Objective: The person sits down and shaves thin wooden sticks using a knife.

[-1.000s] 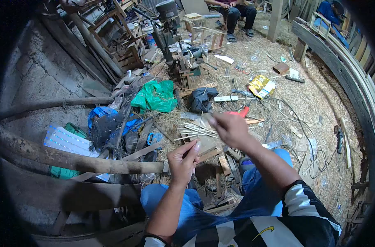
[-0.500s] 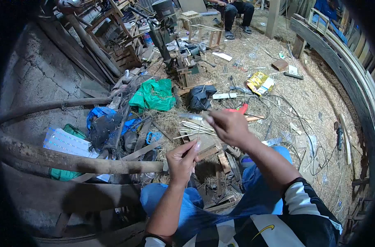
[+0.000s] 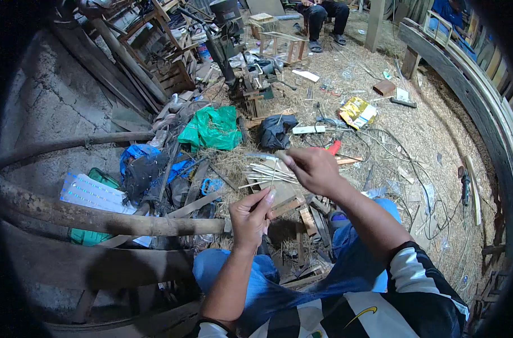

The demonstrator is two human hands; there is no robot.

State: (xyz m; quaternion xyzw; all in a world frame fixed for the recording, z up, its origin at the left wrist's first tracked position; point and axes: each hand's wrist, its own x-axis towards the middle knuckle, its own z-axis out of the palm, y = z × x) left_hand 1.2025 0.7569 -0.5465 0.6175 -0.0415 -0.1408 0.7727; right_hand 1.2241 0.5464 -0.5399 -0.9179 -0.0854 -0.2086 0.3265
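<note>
A thin light stick (image 3: 274, 173) stands nearly upright between my two hands. My left hand (image 3: 251, 218) pinches its lower part between thumb and fingertips. At its upper end, my right hand (image 3: 312, 169) is closed, holding what looks like a small knife whose thin blade (image 3: 261, 155) points left; its handle is hidden in my fingers. Beyond and below the hands, a bundle of pale strips (image 3: 276, 172) lies on wood pieces on the ground.
Bamboo poles (image 3: 110, 217) cross the left side. A green plastic bag (image 3: 212, 128), a black bag (image 3: 277, 130) and a drill press (image 3: 225, 56) are ahead. Cables and a yellow packet (image 3: 357, 112) lie rightward. Two other people sit at the back and upper right.
My right hand has shifted slightly at the stick's top, and the blade shows more level. My left hand keeps its pinch with little movement. The camera view has shifted slightly.
</note>
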